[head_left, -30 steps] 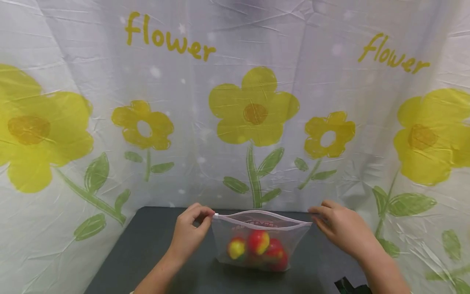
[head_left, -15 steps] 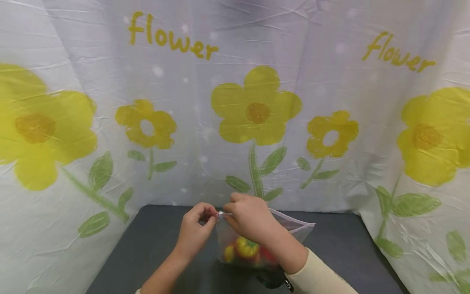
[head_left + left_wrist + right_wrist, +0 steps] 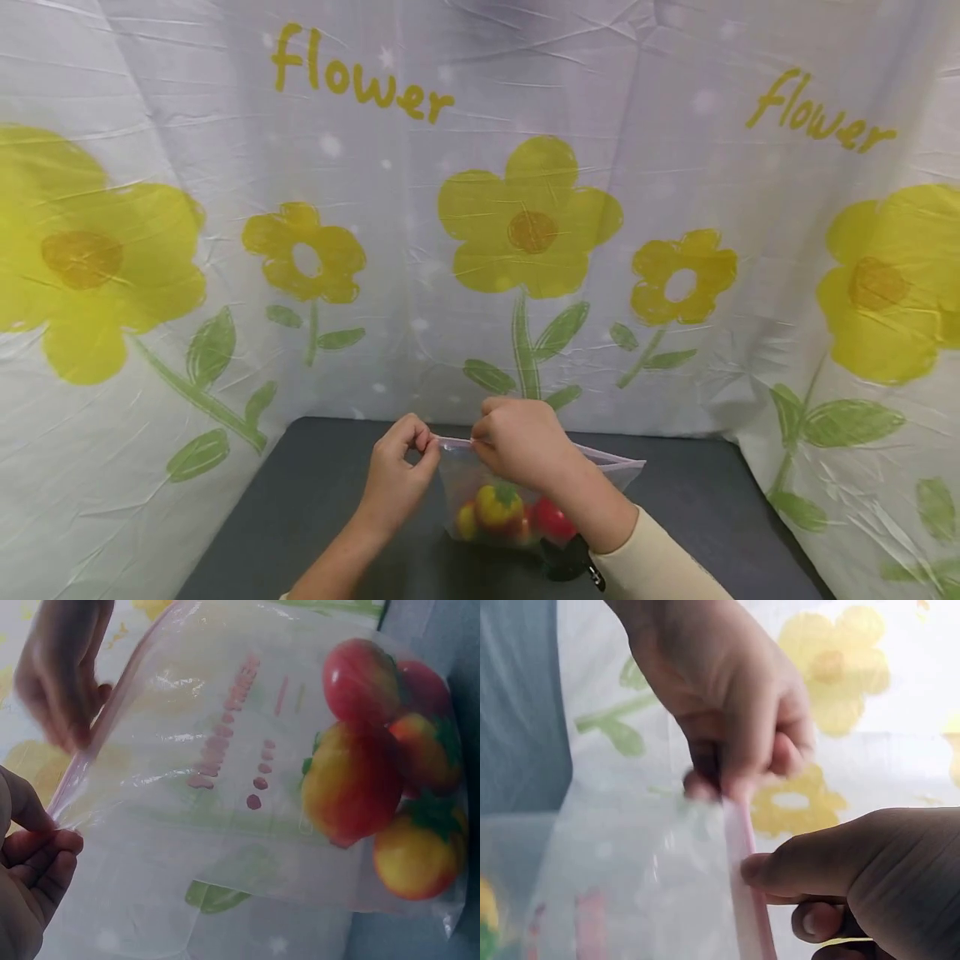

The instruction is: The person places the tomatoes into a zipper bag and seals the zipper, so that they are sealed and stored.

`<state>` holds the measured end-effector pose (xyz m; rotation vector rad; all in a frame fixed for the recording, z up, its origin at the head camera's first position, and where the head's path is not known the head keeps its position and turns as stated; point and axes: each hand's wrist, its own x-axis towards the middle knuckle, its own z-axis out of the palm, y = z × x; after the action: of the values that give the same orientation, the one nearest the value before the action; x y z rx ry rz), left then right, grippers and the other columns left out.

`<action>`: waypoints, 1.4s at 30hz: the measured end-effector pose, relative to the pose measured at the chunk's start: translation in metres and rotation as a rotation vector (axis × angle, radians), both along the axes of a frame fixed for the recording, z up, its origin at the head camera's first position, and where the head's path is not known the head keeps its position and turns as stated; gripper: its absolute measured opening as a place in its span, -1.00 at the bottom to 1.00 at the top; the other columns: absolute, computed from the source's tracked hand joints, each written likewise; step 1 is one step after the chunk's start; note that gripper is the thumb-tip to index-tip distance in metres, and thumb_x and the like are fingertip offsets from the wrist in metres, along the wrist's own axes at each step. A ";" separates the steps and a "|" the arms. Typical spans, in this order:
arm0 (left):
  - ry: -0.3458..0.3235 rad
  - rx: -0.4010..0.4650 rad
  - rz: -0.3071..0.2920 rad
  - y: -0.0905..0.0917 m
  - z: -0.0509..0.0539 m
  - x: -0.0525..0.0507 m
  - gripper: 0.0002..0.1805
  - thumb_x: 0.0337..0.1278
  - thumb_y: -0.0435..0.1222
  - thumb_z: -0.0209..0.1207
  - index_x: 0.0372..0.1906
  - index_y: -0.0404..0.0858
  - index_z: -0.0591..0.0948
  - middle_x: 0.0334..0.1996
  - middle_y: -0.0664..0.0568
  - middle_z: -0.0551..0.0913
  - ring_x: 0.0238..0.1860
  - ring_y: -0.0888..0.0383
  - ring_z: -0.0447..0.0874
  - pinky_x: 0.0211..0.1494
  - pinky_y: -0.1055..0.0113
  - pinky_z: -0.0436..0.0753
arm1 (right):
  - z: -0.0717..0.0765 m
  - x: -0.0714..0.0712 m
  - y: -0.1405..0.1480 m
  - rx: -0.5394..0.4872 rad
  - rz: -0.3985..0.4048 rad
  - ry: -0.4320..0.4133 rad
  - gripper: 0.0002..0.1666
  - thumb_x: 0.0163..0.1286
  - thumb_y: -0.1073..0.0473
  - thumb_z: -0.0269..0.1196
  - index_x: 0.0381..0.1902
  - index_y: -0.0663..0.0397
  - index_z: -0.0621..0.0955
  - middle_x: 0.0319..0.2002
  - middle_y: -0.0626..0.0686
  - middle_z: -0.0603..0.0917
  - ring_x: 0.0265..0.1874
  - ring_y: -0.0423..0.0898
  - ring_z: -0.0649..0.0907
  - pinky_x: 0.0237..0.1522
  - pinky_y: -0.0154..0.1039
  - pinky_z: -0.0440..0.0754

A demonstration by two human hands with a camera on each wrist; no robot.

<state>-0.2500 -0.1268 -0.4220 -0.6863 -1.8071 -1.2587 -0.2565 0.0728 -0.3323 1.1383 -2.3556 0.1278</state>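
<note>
A clear zip bag [image 3: 461, 475] with a pink seal strip [image 3: 750, 885] stands upright on the table. Inside lie several red-and-yellow round fruits [image 3: 352, 784] with green leafy tops; they look like toys. My left hand [image 3: 397, 471] pinches the left end of the strip with thumb and fingertips. A short way to its right, my right hand [image 3: 521, 442] pinches the strip, and its fingers hide the slider. Between both hands the strip runs as a single line. Red printing [image 3: 225, 735] marks the bag's side in the left wrist view.
The dark grey table [image 3: 712, 517] extends around the bag. Behind it hangs a white curtain [image 3: 405, 250] with yellow flowers and lettering. A black strap-like piece [image 3: 570, 558] with a metal clip sits at my right wrist, in front of the bag.
My right hand came from the bag's right end across to the slider near my left hand, then moved slightly right along the strip. My left hand kept its pinch on the left end.
</note>
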 end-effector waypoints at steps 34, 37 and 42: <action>-0.005 0.037 0.074 -0.013 0.007 0.002 -0.47 -0.16 -0.83 0.22 -0.54 -0.22 0.24 -0.54 -0.08 0.28 -0.39 0.13 0.51 -0.38 0.43 0.37 | 0.008 0.022 0.155 -0.072 -0.260 -0.352 -0.92 0.33 0.07 0.41 -0.24 -0.21 0.82 -0.46 -0.32 0.37 -0.58 -0.38 0.34 -0.56 -0.32 0.33; -0.018 0.045 0.075 -0.016 0.003 -0.002 -0.48 -0.12 -0.81 0.23 -0.54 -0.20 0.26 -0.52 -0.01 0.30 -0.35 0.18 0.54 -0.38 0.44 0.40 | 0.008 0.022 0.154 -0.073 -0.255 -0.350 -0.92 0.33 0.07 0.41 -0.24 -0.23 0.81 -0.45 -0.32 0.37 -0.58 -0.39 0.34 -0.55 -0.32 0.33; -0.054 0.047 0.081 -0.020 0.000 -0.006 -0.54 -0.05 -0.76 0.24 -0.53 -0.23 0.29 -0.49 0.05 0.34 -0.33 0.20 0.55 -0.41 0.40 0.41 | 0.010 0.026 0.150 -0.079 -0.276 -0.350 -0.94 0.33 0.05 0.41 -0.26 -0.23 0.81 -0.46 -0.31 0.36 -0.58 -0.38 0.35 -0.54 -0.31 0.34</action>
<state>-0.2565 -0.1470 -0.4216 -0.5526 -1.8251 -1.2724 -0.2302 0.2232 -0.3222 0.7931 -2.7618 0.3427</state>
